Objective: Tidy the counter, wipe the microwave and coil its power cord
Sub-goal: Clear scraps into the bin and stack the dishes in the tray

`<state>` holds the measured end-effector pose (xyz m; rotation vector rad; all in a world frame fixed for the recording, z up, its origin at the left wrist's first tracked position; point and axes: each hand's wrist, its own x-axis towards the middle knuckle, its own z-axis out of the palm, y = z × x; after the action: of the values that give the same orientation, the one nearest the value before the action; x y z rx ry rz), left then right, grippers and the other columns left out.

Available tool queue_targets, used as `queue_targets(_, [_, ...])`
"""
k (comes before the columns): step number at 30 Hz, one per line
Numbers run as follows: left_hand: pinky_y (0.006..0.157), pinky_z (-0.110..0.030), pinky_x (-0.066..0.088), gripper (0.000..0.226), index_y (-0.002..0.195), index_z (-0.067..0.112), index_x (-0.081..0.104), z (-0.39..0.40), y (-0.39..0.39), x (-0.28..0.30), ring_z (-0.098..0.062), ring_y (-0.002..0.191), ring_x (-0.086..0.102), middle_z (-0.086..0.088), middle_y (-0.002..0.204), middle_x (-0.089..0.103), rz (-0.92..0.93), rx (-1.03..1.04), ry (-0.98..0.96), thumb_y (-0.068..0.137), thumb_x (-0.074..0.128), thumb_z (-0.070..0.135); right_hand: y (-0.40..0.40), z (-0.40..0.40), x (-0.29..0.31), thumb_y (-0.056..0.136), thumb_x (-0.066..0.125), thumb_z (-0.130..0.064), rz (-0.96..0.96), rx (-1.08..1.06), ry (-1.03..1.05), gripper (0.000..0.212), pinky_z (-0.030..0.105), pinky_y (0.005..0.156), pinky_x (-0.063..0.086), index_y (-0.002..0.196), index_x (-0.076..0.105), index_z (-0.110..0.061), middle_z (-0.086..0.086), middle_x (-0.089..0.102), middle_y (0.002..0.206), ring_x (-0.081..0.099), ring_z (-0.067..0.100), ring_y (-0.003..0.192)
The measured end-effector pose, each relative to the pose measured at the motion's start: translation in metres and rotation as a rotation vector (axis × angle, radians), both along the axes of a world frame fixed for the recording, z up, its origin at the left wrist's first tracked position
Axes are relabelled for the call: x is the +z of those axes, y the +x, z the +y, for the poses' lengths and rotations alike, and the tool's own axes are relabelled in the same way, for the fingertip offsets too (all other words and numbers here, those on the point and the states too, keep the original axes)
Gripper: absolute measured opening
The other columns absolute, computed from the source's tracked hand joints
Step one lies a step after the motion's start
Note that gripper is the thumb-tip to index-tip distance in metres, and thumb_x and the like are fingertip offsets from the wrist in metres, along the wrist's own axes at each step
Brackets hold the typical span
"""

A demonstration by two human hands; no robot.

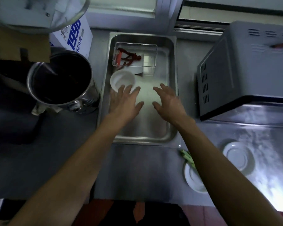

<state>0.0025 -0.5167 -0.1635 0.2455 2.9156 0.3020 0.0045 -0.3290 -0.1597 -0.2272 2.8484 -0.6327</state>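
Microwave (252,69): grey vented box, right rear of worktop (55,144).
Tray (172,88): steel, just left of it, holding white bowl (121,79).
Hands: left (125,101), right (169,101), fingers spread, empty, above tray.
Room: bare worktop toward the near edge.

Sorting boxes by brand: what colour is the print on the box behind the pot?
Blue print on a white box, in the head view.
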Motion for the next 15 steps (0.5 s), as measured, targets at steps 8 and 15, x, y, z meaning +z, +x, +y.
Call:
queue_targets(8, [0.110,-0.058,0.031,0.062,0.150,0.024,0.032,0.010,0.084,0.030,-0.030,0.145,0.025,-0.006,0.156,0.034,0.045,-0.162,0.023,0.097,0.051,0.050,0.109,0.022,0.041,0.095,0.058,-0.025,0.056,-0.125,0.165,0.055,0.047,0.113,0.034,0.146,0.041,-0.017,0.012,0.037,0.154,0.033,0.032,0.141])
queue_targets(15, [0.106,-0.054,0.037,0.062,0.150,0.023,0.032,0.050,0.134,0.043,-0.029,0.141,0.030,-0.005,0.155,0.035,0.043,-0.379,0.012,0.096,0.051,0.048,0.207,0.061,0.047,0.096,0.056,-0.032,-0.030,-0.278,0.194,0.058,0.048,0.116,0.029,0.149,0.037,-0.022,0.009,0.027,0.161,0.023,0.029,0.148])
